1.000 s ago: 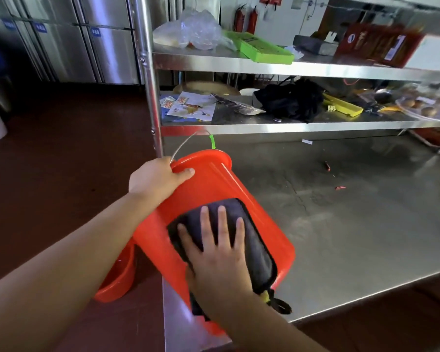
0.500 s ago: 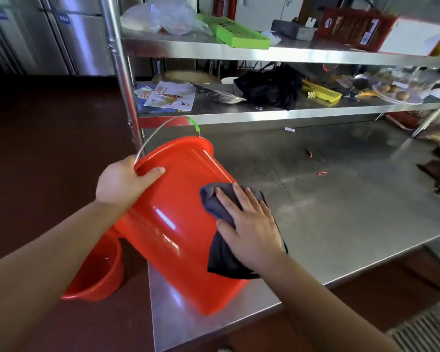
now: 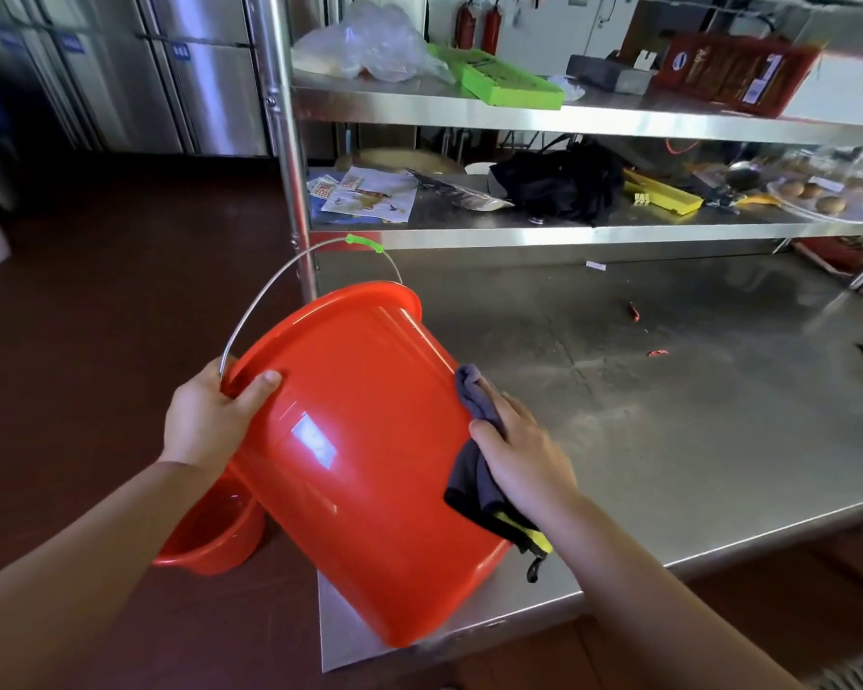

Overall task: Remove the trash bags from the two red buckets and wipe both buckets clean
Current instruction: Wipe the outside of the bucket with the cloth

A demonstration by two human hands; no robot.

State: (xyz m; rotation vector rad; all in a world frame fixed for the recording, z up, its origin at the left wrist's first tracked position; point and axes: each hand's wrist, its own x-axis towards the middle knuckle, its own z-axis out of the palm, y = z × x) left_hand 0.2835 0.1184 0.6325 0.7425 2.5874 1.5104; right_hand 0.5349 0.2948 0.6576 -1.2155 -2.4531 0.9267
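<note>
A red bucket [image 3: 360, 440] lies tilted on the near left corner of the steel table [image 3: 668, 415], its mouth turned up and away and its wire handle raised. My left hand [image 3: 205, 415] grips its rim, thumb on the outer wall. My right hand [image 3: 524, 455] presses a dark cloth [image 3: 469, 483] with a yellow edge flat against the bucket's right side. A second red bucket [image 3: 210, 532] stands on the floor below, partly hidden by the first. No trash bag shows in either bucket.
A steel rack post [image 3: 290, 156] rises just behind the bucket. The shelves hold papers [image 3: 369, 194], a black bag [image 3: 564, 184], a green box [image 3: 509, 79] and a plastic bag [image 3: 369, 42]. Steel cabinets [image 3: 190, 72] line the far wall across the dark red floor.
My right hand has slid the cloth from the bucket's upper face round to its right side. The bucket has swung a little, and my left hand has kept its grip on the rim.
</note>
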